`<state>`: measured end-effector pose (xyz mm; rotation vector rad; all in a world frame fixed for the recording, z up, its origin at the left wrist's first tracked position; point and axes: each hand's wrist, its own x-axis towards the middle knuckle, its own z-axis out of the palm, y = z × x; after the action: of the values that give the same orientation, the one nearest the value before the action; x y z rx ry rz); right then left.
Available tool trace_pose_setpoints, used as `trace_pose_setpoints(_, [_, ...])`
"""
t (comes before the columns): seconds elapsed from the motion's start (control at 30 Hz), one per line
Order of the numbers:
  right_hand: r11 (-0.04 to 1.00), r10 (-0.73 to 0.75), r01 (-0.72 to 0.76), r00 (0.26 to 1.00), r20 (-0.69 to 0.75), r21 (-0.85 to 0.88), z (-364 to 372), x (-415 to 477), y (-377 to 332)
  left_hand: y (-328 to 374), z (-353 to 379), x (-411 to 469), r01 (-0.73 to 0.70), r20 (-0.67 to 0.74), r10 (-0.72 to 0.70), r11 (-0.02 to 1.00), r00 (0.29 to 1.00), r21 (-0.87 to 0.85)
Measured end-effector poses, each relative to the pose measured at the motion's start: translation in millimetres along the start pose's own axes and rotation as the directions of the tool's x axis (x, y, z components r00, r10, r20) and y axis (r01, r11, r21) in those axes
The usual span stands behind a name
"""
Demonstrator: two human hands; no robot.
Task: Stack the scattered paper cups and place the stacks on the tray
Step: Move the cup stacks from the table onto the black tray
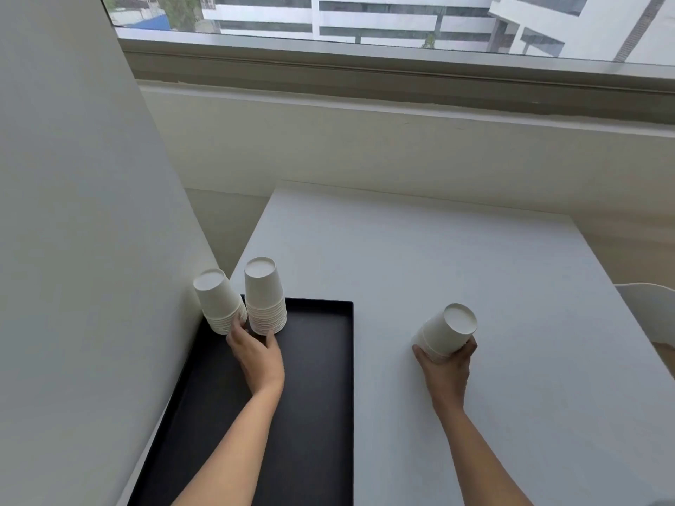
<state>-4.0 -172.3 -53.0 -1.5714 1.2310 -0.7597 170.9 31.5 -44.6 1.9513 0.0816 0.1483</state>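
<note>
The white desk (pixel 475 268) carries a black tray (pixel 317 396) along its left edge. In the tray's far-left corner stand 2 upside-down cup stacks, a taller stack (pixel 263 297) and a leaning stack (pixel 217 301). The left hand (pixel 257 354) rests spread fingers against both bases. The right hand (pixel 447 367) curls its fingers round a tilted short stack (pixel 451 332) over the desk, right of the tray. It is probably best levelled, then set beside those 2 without nudging them. No print shows on the cups.

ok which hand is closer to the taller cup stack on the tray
Left. The left hand touches the base of the taller stack on the tray; the right hand is off to its right over the table, holding another stack.
</note>
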Motion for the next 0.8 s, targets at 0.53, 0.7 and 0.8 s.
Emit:
trace_pose_setpoints(0.53, [0.947, -0.32, 0.256, 0.794, 0.516, 0.193, 67.3, -74.7, -67.6, 43.6, 14.2, -44.3, 0.028, 0.599, 0.235, 0.918, 0.766, -0.396])
trace_pose_setpoints(0.7, [0.938, -0.339, 0.307, 0.732, 0.591, 0.159, 66.3, -77.6, -56.6, 36.3, 2.3, -38.2, 0.049, 0.529, 0.143, 0.942, 0.837, -0.333])
trace_pose_setpoints(0.8, [0.928, -0.338, 0.363, 0.734, 0.589, 0.081, 60.8, -74.1, -41.2, 29.6, -7.5, -33.4, 0.038, 0.459, 0.108, 0.954, 0.882, -0.297])
